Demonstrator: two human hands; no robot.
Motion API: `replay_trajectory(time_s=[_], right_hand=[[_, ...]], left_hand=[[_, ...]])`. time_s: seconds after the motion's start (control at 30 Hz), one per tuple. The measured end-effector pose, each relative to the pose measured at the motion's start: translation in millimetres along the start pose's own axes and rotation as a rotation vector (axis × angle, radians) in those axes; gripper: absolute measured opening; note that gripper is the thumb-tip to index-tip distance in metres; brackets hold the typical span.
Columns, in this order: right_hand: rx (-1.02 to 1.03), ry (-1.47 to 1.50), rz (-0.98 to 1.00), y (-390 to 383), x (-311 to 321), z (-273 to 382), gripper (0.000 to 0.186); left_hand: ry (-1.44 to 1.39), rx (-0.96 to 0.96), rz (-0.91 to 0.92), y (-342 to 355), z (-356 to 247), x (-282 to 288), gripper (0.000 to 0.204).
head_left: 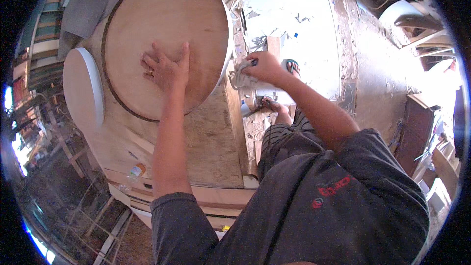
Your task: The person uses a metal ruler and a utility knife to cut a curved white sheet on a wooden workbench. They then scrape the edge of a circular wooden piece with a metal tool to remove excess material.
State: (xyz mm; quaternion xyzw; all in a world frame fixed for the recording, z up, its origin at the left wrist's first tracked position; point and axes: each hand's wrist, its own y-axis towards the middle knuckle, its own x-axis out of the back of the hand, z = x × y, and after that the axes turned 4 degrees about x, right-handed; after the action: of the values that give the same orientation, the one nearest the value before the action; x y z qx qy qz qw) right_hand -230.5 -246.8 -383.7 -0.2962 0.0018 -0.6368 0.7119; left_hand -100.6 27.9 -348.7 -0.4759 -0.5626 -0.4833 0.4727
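Note:
A large round wooden panel (167, 10) with a dark band along its left edge and a white right edge lies on a wooden workbench (206, 152). My left hand (169, 68) rests on its face with the fingers spread, a ring on one finger. Just past the panel's right edge, my right hand (265, 67) is closed on a crumpled greyish rag (241, 74). Part of the rag is hidden by the fingers. A second round piece (81, 88), with a pale face and white edge, lies left of the panel.
A bottle (137, 170) with an orange label lies near the bench's front left. On the floor at right is a white sheet (304, 29) strewn with scraps. My sandalled feet stand by it. Wood offcuts (422, 24) and a dark brown box-like piece (414, 130) are farther right.

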Motion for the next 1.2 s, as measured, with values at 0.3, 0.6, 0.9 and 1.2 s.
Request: replay_trajectory(time_s=[0.3, 0.6, 0.9, 1.2], right_hand=[[0.077, 0.277, -0.194, -23.0, -15.5, 64.7, 0.049], [0.057, 0.071, -0.108, 5.9, -38.9, 16.2, 0.040], [0.027, -0.069, -0.034, 1.0, -32.4, 20.0, 0.057], [-0.030, -0.493, 0.030, -12.1, 123.1, -38.5, 0.064]], left_hand=[[0.060, 0.063, 0.037, -1.7, -1.3, -2.1, 0.119], [-0.044, 0.010, 0.023, -2.1, -7.3, 5.6, 0.117], [-0.085, 0.046, 0.020, -4.2, -8.1, 8.8, 0.121], [-0.026, 0.080, 0.020, -1.9, -11.2, 2.1, 0.121]])
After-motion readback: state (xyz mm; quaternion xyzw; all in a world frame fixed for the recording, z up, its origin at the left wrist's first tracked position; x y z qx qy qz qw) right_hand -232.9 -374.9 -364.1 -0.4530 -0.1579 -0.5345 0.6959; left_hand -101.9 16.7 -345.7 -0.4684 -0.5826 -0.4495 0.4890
